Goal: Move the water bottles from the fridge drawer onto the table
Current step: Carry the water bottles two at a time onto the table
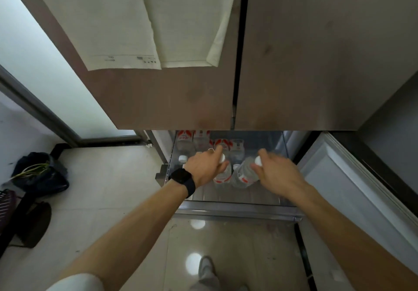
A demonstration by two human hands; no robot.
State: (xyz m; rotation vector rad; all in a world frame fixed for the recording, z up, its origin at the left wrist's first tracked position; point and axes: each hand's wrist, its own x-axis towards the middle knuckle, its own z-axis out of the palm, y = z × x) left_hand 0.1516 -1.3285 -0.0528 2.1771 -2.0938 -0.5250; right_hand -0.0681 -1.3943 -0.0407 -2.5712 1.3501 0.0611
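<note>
The fridge drawer (237, 208) stands pulled out below the closed fridge doors, with several clear water bottles with red-and-white labels and white caps inside. My left hand (204, 168), with a black watch on the wrist, grips the neck of one bottle (222, 175) near the drawer's middle. My right hand (277, 173) grips the neck of a second bottle (245, 175), which tilts toward the left. More bottles (201, 140) stand at the back, and one white cap (182, 158) shows at the left. No table is in view.
Brown fridge doors (294, 64) hang overhead, papers (140, 24) stuck on the left one. A white open door panel (352, 177) lies right of the drawer. A dark bag (40, 173) and slippers (36, 223) sit on the tiled floor at left. My shoe (205, 268) is below.
</note>
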